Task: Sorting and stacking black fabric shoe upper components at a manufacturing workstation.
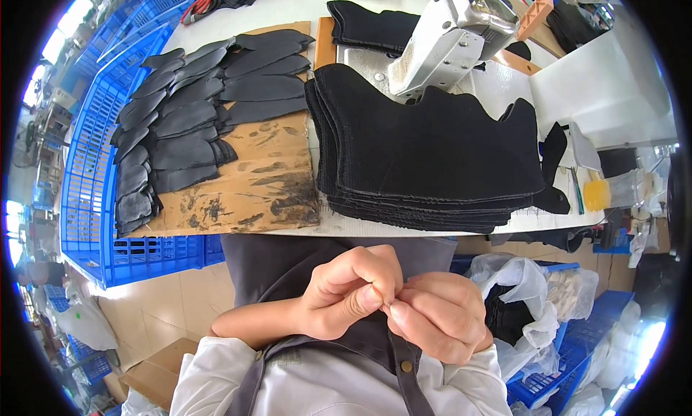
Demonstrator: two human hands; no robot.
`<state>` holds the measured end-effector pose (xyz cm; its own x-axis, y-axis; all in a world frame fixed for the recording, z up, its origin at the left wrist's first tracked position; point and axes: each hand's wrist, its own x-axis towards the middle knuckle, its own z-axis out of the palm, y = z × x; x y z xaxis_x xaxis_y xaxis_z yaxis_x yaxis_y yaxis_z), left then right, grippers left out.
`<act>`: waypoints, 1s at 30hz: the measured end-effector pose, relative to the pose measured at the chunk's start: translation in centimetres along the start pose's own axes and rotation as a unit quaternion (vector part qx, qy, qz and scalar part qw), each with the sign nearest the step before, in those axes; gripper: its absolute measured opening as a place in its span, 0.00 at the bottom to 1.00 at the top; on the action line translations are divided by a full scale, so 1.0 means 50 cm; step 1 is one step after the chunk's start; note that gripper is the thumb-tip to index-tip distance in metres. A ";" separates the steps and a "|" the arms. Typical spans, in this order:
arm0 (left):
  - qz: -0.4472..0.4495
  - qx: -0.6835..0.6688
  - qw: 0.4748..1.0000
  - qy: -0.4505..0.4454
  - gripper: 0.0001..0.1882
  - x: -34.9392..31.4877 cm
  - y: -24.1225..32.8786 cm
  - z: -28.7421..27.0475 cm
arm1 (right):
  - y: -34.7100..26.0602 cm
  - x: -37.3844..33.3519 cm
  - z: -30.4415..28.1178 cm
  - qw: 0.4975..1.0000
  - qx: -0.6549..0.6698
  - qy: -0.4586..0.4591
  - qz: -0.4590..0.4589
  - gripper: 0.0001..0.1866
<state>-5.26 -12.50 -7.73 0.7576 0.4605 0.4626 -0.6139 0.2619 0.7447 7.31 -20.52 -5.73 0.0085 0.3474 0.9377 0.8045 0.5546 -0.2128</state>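
Black stack: the large pile of cut black pieces (432,153) lies on the counter (252,11) in front of you; take it as the landmark.
Left hand: your left hand (353,290) is off the counter, on your side of the black stack, thumb and index tips pressed together.
Right hand: your right hand (443,319) is just beside it, also on your side of the black stack, thumb against index, the other fingers curled.
Fingertips: both pinches meet tip to tip; you may have something very small between them, but you cannot tell from this view.
Stack and fingers: the black stack is near your fingers but apart from them, past the counter's front edge.
Step in hand: judging by the pinch, you are busy with some fine fingertip work, the pile untouched.
Next move: reaching the black stack would call for parting your fingertips and lifting your hands forward over the edge.
Grey pieces: overlapping dark grey, leaf-shaped pieces (187,121) lie left of the black stack on stained cardboard (252,171).
Blue crate: the crate (97,146) stands farther left of the black stack, beyond the grey pieces.
Sewing machine: the white machine head (450,48) rises just behind the black stack.
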 end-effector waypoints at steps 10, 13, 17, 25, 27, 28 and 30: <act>0.042 0.099 0.994 0.013 0.04 0.002 0.003 0.002 | 0.006 -0.006 -0.008 0.996 0.066 -0.027 0.049 0.11; 0.049 0.120 0.992 0.011 0.03 0.003 0.007 0.001 | -0.004 0.007 -0.013 0.960 0.212 -0.012 0.183 0.13; 0.071 0.195 0.978 0.003 0.02 0.009 0.007 -0.011 | 0.005 0.025 -0.039 0.953 0.181 -0.108 0.218 0.13; 0.124 0.335 0.934 -0.013 0.05 0.015 0.011 -0.016 | 0.003 0.040 -0.054 0.959 0.119 -0.164 0.197 0.14; 0.130 0.345 0.930 -0.011 0.06 0.016 0.010 -0.015 | 0.004 0.041 -0.056 0.960 0.105 -0.173 0.193 0.14; 0.129 0.344 0.930 -0.012 0.06 0.017 0.011 -0.015 | 0.006 0.042 -0.058 0.963 0.091 -0.184 0.176 0.14; 0.136 0.398 0.907 -0.013 0.09 0.018 0.013 -0.015 | 0.009 0.045 -0.061 0.965 0.077 -0.195 0.160 0.14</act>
<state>-5.15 -11.25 -7.17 0.6131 0.3925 0.6855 -0.4329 -0.5590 0.7072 9.50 -21.82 -2.87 -0.0053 0.7607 0.6491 0.7002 0.4663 -0.5407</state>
